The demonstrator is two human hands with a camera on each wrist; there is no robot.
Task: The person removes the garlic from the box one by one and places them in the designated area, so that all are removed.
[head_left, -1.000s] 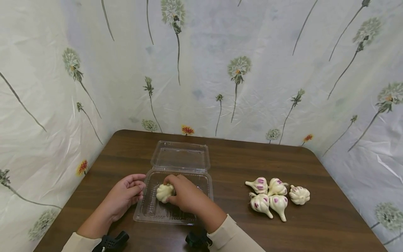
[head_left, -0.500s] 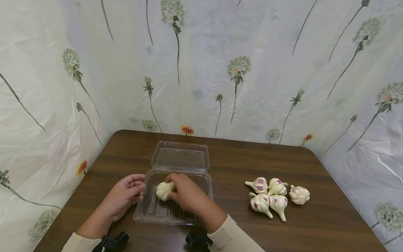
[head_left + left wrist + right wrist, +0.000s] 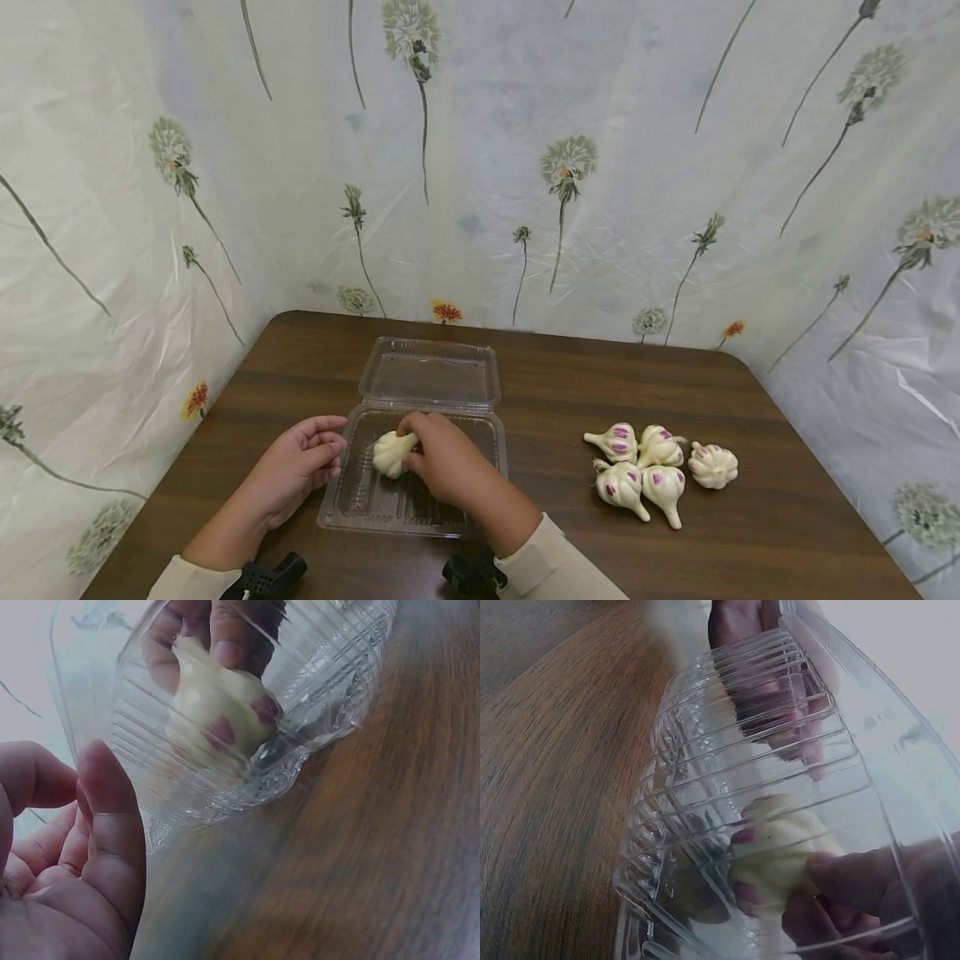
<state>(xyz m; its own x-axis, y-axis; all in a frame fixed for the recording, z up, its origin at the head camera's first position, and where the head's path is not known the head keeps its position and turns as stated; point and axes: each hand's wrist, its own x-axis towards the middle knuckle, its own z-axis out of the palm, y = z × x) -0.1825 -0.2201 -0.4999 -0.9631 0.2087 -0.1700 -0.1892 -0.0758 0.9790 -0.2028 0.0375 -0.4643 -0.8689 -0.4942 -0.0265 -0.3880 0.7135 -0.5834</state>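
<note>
In the head view my right hand (image 3: 446, 458) reaches into the base of a clear plastic clamshell container (image 3: 352, 508). Thumb and fingers pinch a cream garlic bulb (image 3: 392, 455) by its stem end. Purple patches on this garlic bulb (image 3: 225, 712) show through the clear wall in the left wrist view, its stem up between the fingers. The right wrist view has the same garlic bulb (image 3: 780, 847) behind the ribbed wall. Beside the container's left edge, my left hand (image 3: 300, 462) rests with loosely bent fingers close to the rim; whether they touch it I cannot tell.
To the right on the brown wooden table (image 3: 555, 542) lie several more garlic bulbs (image 3: 622, 483) in a loose group. The container's lid (image 3: 431, 371) lies folded back towards the far edge. A floral plastic curtain (image 3: 480, 167) stands behind the table.
The garlic bulb in my right hand has turned slightly, so its stem now shows between the fingers, which have shifted a little to the right. The left hand stays in place.
</note>
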